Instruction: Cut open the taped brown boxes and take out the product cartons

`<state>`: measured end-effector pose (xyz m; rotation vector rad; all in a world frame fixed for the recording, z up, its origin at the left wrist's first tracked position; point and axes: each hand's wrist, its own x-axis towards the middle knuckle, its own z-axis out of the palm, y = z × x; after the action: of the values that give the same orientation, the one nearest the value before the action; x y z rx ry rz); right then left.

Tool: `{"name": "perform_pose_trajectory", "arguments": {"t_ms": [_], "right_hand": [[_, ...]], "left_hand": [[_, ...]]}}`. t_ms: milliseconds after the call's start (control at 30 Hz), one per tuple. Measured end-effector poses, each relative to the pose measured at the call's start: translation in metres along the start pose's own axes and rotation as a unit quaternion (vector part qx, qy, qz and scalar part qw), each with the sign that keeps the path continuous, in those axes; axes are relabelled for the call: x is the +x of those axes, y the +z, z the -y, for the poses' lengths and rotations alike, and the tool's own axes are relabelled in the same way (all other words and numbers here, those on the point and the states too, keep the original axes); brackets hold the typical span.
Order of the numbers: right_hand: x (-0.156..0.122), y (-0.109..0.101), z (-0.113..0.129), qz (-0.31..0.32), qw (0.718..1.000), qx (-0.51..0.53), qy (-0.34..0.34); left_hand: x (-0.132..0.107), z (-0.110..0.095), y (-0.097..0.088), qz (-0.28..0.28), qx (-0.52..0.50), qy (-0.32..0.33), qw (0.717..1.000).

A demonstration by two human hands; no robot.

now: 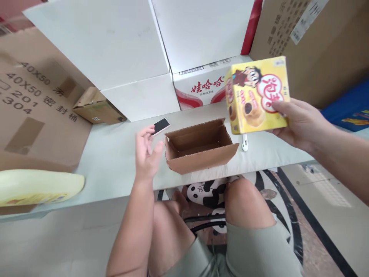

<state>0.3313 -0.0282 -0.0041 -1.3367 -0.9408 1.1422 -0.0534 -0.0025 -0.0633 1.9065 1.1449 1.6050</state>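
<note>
My right hand (301,121) grips a yellow snack box (256,96) by its right side, thumb on the printed front. The box is held up above the right end of an open cardboard box (201,159). That brown box stands on the pale bench with its flaps raised, and its visible inside holds nothing. My left hand (147,152) is raised just left of the brown box, fingers apart and a little blurred, holding nothing. Behind its fingertips lies a phone (162,125) with a dark screen. A small white tool, perhaps a cutter (245,143), lies below the snack box.
White cartons (132,92) and a red-and-white water carton (198,90) line the back of the bench (109,161). Large brown cartons (37,96) stand left and right. A small brown box (99,107), a pale yellow bottle (40,186) and a blue package (350,105) are at the sides.
</note>
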Motion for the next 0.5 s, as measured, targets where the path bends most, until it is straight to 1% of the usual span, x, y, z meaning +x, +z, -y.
{"name": "perform_pose_trajectory", "arguments": {"t_ms": [33, 67, 100, 133, 167, 200, 233, 267, 300, 333, 367, 400, 433, 467, 500], "right_hand": [[0.003, 0.002, 0.002, 0.037, 0.999, 0.004, -0.006], [0.006, 0.004, 0.005, 0.070, 0.998, 0.006, -0.010], [0.010, 0.008, 0.009, 0.102, 0.995, 0.005, -0.013], [0.015, 0.014, 0.013, 0.135, 0.991, -0.001, -0.016], [0.021, 0.020, 0.018, 0.167, 0.986, -0.009, -0.019], [0.027, 0.028, 0.023, 0.194, 0.981, -0.017, -0.021], [0.034, 0.036, 0.028, 0.212, 0.977, -0.026, -0.021], [0.040, 0.043, 0.033, 0.216, 0.976, -0.032, -0.022], [0.048, 0.050, 0.038, 0.199, 0.979, -0.031, -0.023], [0.056, 0.056, 0.042, 0.165, 0.986, -0.017, -0.026], [0.066, 0.061, 0.045, 0.126, 0.992, 0.005, -0.027], [0.076, 0.066, 0.046, 0.092, 0.995, 0.029, -0.025], [0.089, 0.070, 0.046, 0.074, 0.996, 0.048, -0.021], [0.103, 0.075, 0.044, 0.069, 0.996, 0.058, -0.013], [0.118, 0.081, 0.041, 0.073, 0.996, 0.056, -0.003]], "left_hand": [[0.017, -0.009, 0.000, -0.002, -0.007, 0.010, 1.000], [0.038, -0.020, 0.003, 0.022, -0.005, 0.012, 1.000], [0.059, -0.031, 0.009, 0.063, -0.008, 0.003, 0.998], [0.081, -0.041, 0.017, 0.129, -0.017, -0.032, 0.991], [0.102, -0.050, 0.027, 0.203, -0.032, -0.077, 0.976], [0.120, -0.058, 0.038, 0.276, -0.050, -0.125, 0.952], [0.136, -0.063, 0.049, 0.337, -0.067, -0.173, 0.923], [0.149, -0.065, 0.059, 0.377, -0.077, -0.208, 0.899], [0.160, -0.065, 0.067, 0.383, -0.084, -0.235, 0.889], [0.168, -0.063, 0.074, 0.367, -0.090, -0.258, 0.889], [0.175, -0.058, 0.080, 0.331, -0.096, -0.274, 0.898], [0.180, -0.051, 0.086, 0.281, -0.105, -0.286, 0.910], [0.186, -0.043, 0.092, 0.232, -0.115, -0.295, 0.920], [0.191, -0.032, 0.098, 0.189, -0.125, -0.301, 0.926], [0.197, -0.020, 0.106, 0.157, -0.130, -0.305, 0.930]]}}
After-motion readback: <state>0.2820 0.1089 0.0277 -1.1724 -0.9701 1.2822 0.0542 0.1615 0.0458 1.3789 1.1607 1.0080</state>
